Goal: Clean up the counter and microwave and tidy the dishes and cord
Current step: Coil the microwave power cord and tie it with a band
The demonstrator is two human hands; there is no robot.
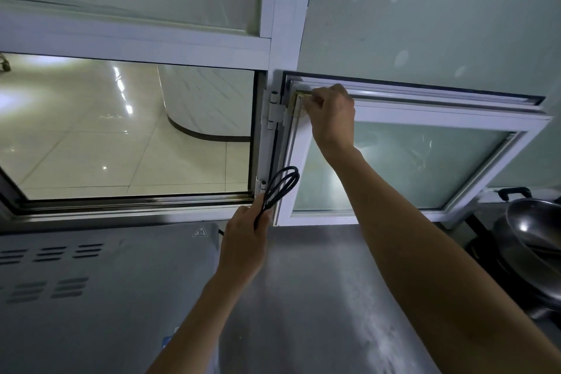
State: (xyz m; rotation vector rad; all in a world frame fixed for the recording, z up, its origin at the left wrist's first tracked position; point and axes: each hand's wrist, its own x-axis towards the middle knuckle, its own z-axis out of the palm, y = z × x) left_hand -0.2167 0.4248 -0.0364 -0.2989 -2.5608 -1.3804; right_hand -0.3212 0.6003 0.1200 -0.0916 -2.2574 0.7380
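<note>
Fingers of the left hand [243, 240] are curled round a black cord [277, 188], gripping it low so that its doubled loops stand up above the fist, just in front of the hinged edge of the window. The right hand [331, 115] is raised higher, its fingers bunched and curled at the top inner corner of the open window sash [425, 127], where something small and yellowish sits against the frame; from here I cannot tell whether the fingertips are pinching that bit or only pressing at it. Both forearms are bare and reach up from below. The sash swings inward over the counter, its frosted pane tilted toward the room, and white hinges [274, 112] fix it to the upright post. To the left, the open window gives onto a glossy tiled floor outside. Under the left arm lies the top of a grey metal microwave [91, 282], slotted with vents and marked with a hot-surface triangle near its back corner. The steel counter [318, 297] runs beneath both arms, and at the far right stands a stack of metal woks [528, 240] with a black handle.
</note>
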